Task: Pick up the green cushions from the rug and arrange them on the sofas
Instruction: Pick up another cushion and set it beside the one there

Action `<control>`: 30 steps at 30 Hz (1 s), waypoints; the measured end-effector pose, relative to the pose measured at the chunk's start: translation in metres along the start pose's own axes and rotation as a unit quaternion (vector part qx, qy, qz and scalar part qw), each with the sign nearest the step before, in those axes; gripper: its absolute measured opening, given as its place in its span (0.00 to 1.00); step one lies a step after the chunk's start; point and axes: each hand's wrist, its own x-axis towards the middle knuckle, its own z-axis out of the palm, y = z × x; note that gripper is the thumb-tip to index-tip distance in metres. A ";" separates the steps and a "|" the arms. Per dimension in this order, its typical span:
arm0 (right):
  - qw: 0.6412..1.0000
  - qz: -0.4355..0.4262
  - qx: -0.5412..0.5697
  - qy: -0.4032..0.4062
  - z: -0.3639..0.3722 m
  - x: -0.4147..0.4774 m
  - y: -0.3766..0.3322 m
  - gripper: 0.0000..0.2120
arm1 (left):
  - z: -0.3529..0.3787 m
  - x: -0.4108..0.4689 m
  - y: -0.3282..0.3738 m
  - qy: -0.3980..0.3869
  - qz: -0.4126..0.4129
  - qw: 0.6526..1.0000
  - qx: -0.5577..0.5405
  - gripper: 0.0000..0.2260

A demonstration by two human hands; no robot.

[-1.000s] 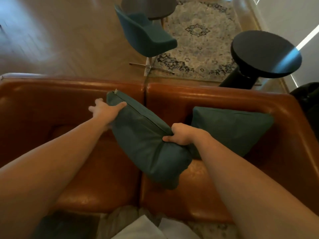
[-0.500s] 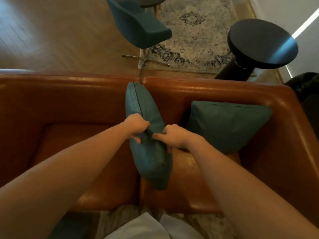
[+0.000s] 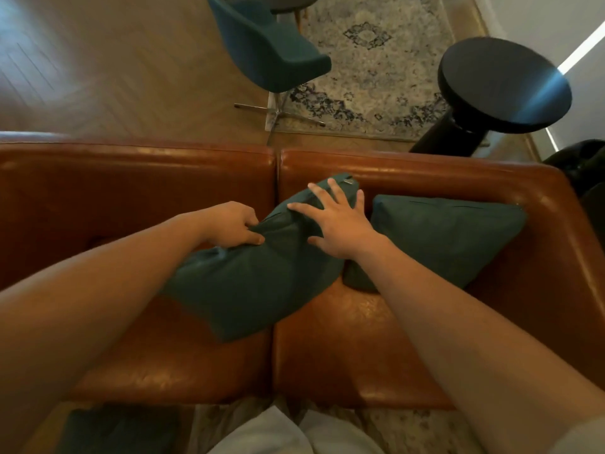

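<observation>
On the brown leather sofa, one green cushion lies tilted across the seat seam, touching a second cushion leaning far right, the left hand pinching its edge, the right hand spread flat on it.

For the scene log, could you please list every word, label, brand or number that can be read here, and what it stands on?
None: no text can be read in this view.
The zip pull on the nearer green cushion is too small to show any marking; the sofa shows no label.
</observation>
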 end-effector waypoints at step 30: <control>0.973 0.197 0.116 0.031 0.108 0.090 0.082 0.35 | 0.078 0.114 -0.070 0.259 -0.330 0.898 -0.132 0.48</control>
